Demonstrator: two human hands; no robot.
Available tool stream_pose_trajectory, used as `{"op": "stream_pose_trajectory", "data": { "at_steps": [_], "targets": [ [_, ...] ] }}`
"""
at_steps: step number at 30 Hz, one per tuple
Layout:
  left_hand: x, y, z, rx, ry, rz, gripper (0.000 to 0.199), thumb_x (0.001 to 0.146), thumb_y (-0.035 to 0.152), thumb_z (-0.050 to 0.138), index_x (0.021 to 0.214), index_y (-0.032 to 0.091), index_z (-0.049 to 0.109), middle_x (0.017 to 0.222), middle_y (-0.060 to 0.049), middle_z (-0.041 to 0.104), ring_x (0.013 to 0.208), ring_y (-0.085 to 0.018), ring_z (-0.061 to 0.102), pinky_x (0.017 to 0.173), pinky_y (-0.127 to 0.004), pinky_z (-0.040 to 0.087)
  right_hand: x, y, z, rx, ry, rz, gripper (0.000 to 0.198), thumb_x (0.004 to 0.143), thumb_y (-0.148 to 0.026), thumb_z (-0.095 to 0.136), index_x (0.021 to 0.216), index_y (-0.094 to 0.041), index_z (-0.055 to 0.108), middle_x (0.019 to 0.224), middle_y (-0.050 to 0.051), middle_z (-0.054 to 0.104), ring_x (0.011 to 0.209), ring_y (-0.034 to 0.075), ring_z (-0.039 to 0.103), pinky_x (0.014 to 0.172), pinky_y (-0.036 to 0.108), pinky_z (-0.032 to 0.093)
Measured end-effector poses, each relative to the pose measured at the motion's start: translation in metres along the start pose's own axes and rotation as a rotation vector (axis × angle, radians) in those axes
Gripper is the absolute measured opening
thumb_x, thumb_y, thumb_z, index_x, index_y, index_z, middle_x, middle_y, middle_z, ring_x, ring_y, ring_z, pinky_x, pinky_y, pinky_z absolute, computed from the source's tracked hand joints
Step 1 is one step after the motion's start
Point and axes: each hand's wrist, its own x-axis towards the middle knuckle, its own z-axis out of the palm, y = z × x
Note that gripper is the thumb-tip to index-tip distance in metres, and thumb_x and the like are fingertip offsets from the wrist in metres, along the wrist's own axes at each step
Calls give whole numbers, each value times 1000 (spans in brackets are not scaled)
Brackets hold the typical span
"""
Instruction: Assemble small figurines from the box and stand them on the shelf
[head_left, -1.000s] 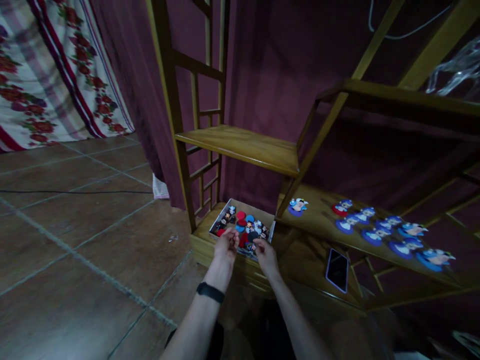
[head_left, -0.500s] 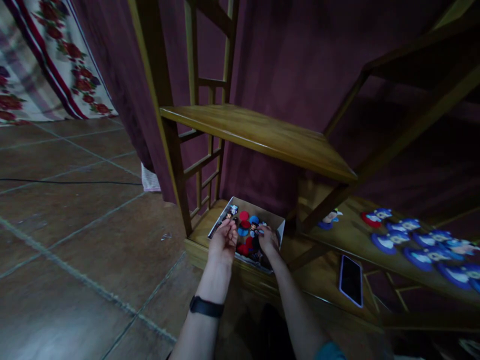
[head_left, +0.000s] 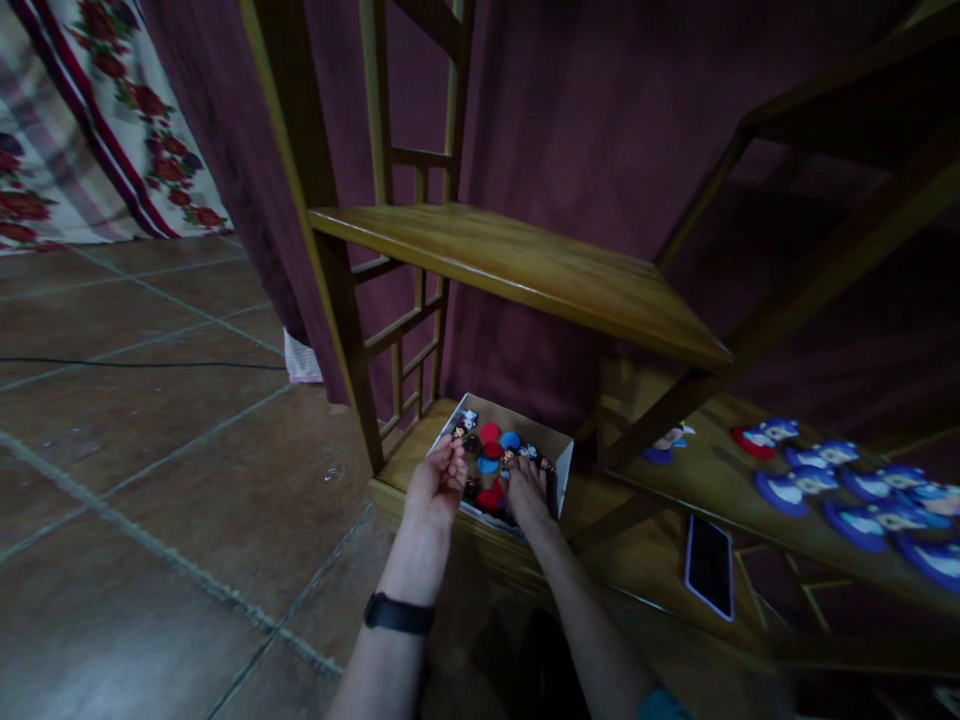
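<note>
A shallow white cardboard box (head_left: 561, 462) holds several small toy figures (head_left: 528, 452), red discs (head_left: 490, 432) and blue discs (head_left: 510, 441). My left hand (head_left: 439, 482) is over the box's left edge, palm turned up, its fingers curled in toward the thumb. Whatever those fingers may hold is too small or hidden to make out. Inside the box, my right hand (head_left: 527, 490) reaches down with its back toward me. Its fingers are extended and somewhat apart among the figures, the tips touching or close to them. A dark-haired figure (head_left: 459, 432) lies just beyond my left fingertips.
The box sits on the low wooden shelf (head_left: 409, 460), under a higher shelf board (head_left: 517, 262). To the right, several blue-based figures (head_left: 795, 485) and one red-based figure (head_left: 763, 436) lie on another shelf. A phone (head_left: 709, 567) lies below them. A purple curtain (head_left: 570, 130) hangs behind.
My left hand has shifted slightly left, away from the box's middle. My right hand has moved slightly left and down, its fingers now extended over the figures. The camera view has shifted slightly.
</note>
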Motion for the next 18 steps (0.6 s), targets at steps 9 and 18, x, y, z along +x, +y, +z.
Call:
{"op": "stream_pose_trajectory", "data": {
  "at_steps": [9,18],
  "targets": [
    [3,-4,-5,67,0,14,19,76,0,47,89,11,58,69,-4,62,52,-7,58,46,-14,46,-4,-1,-14,306,-45,41,19,78,-27,54,97,-26,56,104,6,59,103,22,51,88,36,34],
    [18,-30,-12,340,98,-82,14,69,5,55,79,13,59,57,0,58,46,-8,55,48,-19,45,-7,-35,-16,1120,53,132,20,70,-24,53,89,-20,55,87,1,58,80,18,58,73,32,50]
  ]
}}
